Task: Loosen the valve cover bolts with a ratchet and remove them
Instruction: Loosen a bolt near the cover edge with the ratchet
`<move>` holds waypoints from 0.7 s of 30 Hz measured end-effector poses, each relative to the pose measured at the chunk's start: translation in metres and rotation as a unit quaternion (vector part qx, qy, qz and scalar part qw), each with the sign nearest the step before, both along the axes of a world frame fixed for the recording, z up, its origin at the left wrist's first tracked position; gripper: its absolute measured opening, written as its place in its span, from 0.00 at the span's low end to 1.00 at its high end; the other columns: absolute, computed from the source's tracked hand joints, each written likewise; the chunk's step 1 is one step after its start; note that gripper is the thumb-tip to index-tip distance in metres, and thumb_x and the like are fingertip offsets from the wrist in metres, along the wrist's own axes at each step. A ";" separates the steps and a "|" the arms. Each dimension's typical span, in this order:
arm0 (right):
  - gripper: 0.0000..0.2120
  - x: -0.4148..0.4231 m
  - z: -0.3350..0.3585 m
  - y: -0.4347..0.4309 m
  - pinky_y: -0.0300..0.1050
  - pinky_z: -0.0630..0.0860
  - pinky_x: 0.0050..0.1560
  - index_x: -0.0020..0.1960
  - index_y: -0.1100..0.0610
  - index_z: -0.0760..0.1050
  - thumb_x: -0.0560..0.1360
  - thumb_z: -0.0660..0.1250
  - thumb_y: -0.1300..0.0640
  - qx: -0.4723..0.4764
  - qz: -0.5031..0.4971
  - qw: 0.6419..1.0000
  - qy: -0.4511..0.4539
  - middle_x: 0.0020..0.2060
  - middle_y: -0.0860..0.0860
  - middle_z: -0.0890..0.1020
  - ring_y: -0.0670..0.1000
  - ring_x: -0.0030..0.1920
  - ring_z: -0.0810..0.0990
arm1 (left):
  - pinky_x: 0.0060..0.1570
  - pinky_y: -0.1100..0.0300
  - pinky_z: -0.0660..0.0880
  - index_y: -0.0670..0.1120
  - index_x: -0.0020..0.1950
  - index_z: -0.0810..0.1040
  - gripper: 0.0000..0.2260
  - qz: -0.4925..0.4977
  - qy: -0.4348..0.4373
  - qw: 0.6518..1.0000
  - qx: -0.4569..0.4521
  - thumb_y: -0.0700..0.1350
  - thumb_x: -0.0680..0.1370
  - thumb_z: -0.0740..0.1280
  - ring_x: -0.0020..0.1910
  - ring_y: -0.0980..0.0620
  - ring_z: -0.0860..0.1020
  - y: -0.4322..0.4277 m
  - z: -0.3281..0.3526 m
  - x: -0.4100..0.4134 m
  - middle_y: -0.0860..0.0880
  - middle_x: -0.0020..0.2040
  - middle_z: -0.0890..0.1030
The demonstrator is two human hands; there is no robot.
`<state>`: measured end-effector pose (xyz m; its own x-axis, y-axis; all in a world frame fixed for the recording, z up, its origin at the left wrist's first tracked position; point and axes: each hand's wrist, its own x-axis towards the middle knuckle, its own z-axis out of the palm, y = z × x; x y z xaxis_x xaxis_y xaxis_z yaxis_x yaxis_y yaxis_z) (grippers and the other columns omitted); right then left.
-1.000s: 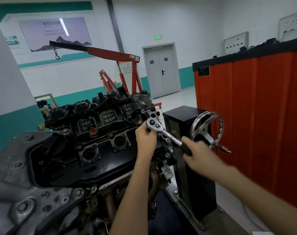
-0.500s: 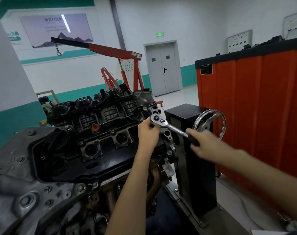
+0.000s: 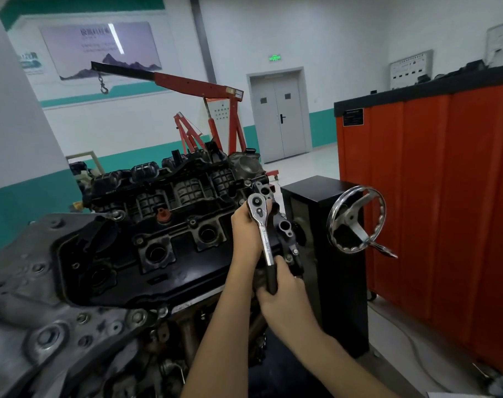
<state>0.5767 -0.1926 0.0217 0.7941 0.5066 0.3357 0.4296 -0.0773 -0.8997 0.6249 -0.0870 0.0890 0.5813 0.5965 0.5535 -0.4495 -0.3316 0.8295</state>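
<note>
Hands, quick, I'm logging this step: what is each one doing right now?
Left hand: closed around the ratchet at its head.
Right hand: closed on the ratchet's black handle.

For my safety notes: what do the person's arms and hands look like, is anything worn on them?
Both hands are bare: no gloves on the left hand or the right hand. No ring, watch or bracelet shows. Both forearms are uncovered as far as the picture's bottom edge, with no sleeve in view. The arms look slim.
</note>
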 end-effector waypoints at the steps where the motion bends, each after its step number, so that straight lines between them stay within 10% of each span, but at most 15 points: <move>1: 0.14 0.010 0.004 -0.011 0.41 0.71 0.30 0.58 0.54 0.71 0.74 0.65 0.64 -0.026 0.009 0.999 -0.017 0.34 0.55 0.75 0.49 0.30 0.73 | 0.45 0.63 0.71 0.52 0.32 0.71 0.18 0.002 0.009 1.000 0.010 0.35 0.79 0.66 0.38 0.56 0.73 0.001 0.001 -0.001 0.57 0.31 0.74; 10: 0.08 0.126 0.092 -0.082 0.41 0.69 0.34 0.54 0.53 0.69 0.77 0.64 0.60 -0.339 -0.040 0.852 -0.397 0.34 0.48 0.75 0.52 0.35 0.76 | 0.34 0.70 0.67 0.47 0.37 0.80 0.12 0.012 0.058 0.993 0.098 0.35 0.78 0.65 0.32 0.62 0.70 0.000 0.008 -0.011 0.56 0.31 0.76; 15: 0.12 0.053 0.020 -0.061 0.39 0.71 0.28 0.50 0.51 0.68 0.74 0.66 0.65 -0.147 -0.007 0.981 -0.125 0.33 0.52 0.75 0.46 0.29 0.75 | 0.34 0.69 0.70 0.45 0.34 0.75 0.14 0.026 0.058 0.996 0.069 0.32 0.77 0.64 0.30 0.62 0.72 -0.003 0.004 -0.007 0.56 0.29 0.76; 21: 0.12 0.005 -0.005 -0.005 0.44 0.70 0.31 0.55 0.57 0.70 0.73 0.64 0.65 -0.007 -0.009 1.000 0.013 0.38 0.60 0.75 0.53 0.32 0.73 | 0.30 0.70 0.64 0.50 0.28 0.65 0.22 0.023 0.052 0.996 0.066 0.33 0.77 0.67 0.26 0.63 0.64 -0.004 0.006 -0.006 0.59 0.22 0.67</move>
